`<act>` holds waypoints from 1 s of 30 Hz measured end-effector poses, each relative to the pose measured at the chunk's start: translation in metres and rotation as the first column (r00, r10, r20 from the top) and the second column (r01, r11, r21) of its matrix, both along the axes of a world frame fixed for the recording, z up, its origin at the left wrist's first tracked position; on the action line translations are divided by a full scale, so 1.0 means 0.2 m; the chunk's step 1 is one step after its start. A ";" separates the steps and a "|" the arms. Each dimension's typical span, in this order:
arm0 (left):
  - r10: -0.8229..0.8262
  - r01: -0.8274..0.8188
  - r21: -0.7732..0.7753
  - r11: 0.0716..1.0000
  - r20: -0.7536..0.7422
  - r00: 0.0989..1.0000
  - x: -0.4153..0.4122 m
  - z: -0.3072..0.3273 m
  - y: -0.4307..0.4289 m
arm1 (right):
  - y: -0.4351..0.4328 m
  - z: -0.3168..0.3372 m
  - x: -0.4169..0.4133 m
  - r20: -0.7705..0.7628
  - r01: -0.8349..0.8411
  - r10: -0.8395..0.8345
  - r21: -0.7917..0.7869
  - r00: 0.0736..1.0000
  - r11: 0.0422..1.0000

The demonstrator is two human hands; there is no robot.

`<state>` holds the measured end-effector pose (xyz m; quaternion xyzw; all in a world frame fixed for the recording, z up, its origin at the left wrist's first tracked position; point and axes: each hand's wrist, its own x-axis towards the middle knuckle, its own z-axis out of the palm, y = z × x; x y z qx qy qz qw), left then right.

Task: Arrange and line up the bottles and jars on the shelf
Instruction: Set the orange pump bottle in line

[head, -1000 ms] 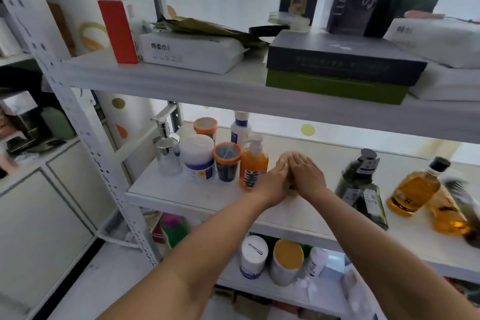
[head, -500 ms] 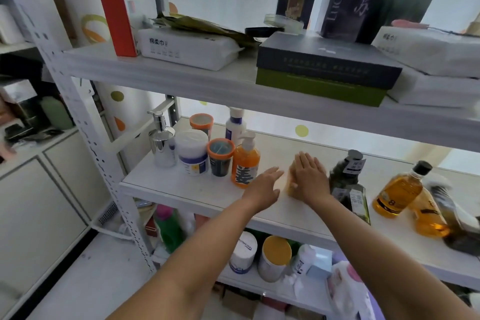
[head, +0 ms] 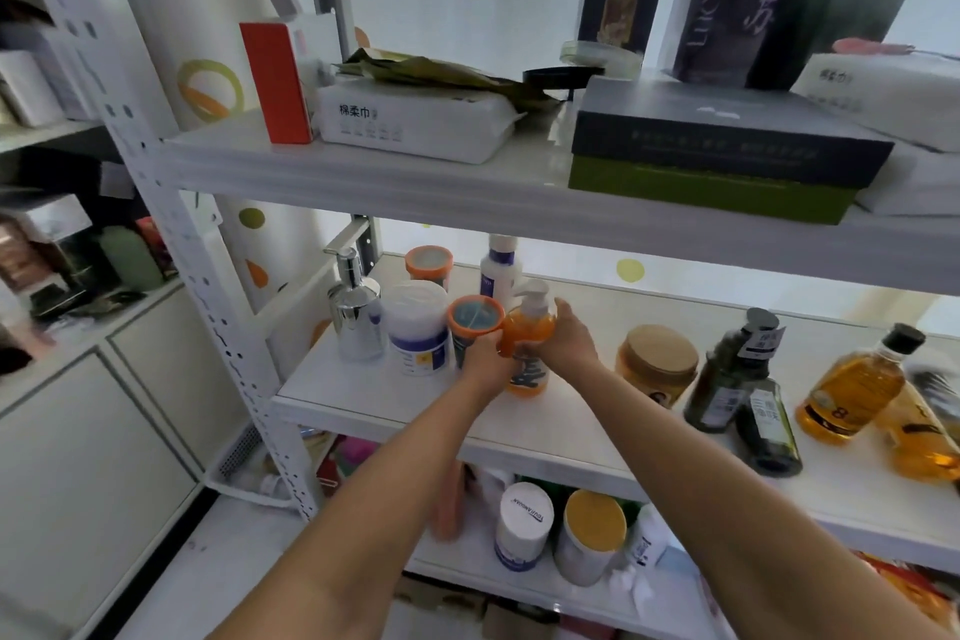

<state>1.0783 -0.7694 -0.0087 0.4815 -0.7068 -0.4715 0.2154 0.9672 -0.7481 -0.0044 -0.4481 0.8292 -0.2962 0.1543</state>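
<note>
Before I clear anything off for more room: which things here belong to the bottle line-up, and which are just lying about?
Job:
orange pump bottle, in both hands
silver pump bottle
white jar
tan-lidded jar
amber bottle

Lying about:
tissue pack
red box
dark flat box

The white board of the middle shelf (head: 363, 390) carries, at nine o'clock, a chrome pump dispenser (head: 356, 309), a white tub with a blue band (head: 418, 330) and an orange pump bottle (head: 529, 343). Toward three o'clock stand a tan-lidded jar (head: 657, 364), dark green bottles (head: 732, 379) and an amber flask with a black cap (head: 854, 387).
</note>
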 end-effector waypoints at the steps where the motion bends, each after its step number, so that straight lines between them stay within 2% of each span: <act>1: 0.006 -0.006 0.005 1.000 -0.001 1.000 -0.01 0.00 0.00 | -0.01 -0.01 0.00 -0.039 0.003 -0.003 0.000 0.999 1.000; 3: 0.008 -0.008 0.024 1.000 -0.012 1.000 -0.02 0.00 -0.02 | -0.03 -0.01 -0.01 -0.119 0.027 -0.027 -0.005 0.992 1.000; 9: -0.075 0.077 0.042 0.996 -0.046 0.996 -0.13 -0.01 0.01 | 0.02 0.00 -0.14 -0.209 0.075 -0.053 0.100 0.976 0.992; 14: -0.151 0.158 0.072 0.985 -0.088 0.985 -0.27 -0.01 0.11 | 0.11 0.00 -0.31 -0.264 0.095 -0.062 0.115 0.963 0.989; 17: -0.140 0.146 0.058 0.988 -0.099 0.985 -0.30 -0.01 0.14 | 0.14 -0.01 -0.34 -0.322 0.130 -0.102 0.065 0.941 0.989; 21: -0.151 0.154 0.047 0.987 -0.072 0.986 -0.28 0.00 0.14 | 0.21 -0.01 -0.25 -0.311 0.203 -0.205 -0.037 0.928 0.978; 23: -0.133 0.132 -0.008 0.991 -0.011 0.991 -0.25 0.00 0.13 | 0.26 -0.03 -0.16 -0.311 0.269 -0.307 -0.160 0.900 0.950; 25: -0.117 0.121 -0.109 0.987 0.041 0.992 -0.21 0.00 0.09 | 0.29 -0.07 -0.08 -0.367 0.251 -0.343 -0.276 0.864 0.928; 27: -0.087 0.099 -0.204 0.974 0.063 0.994 -0.15 0.01 0.02 | 0.28 -0.11 -0.01 -0.402 0.122 -0.248 -0.315 0.881 0.941; 30: 0.051 0.006 -0.413 0.911 0.126 0.991 -0.04 0.07 -0.11 | 0.18 -0.10 0.08 -0.372 -0.089 -0.015 -0.262 0.928 0.961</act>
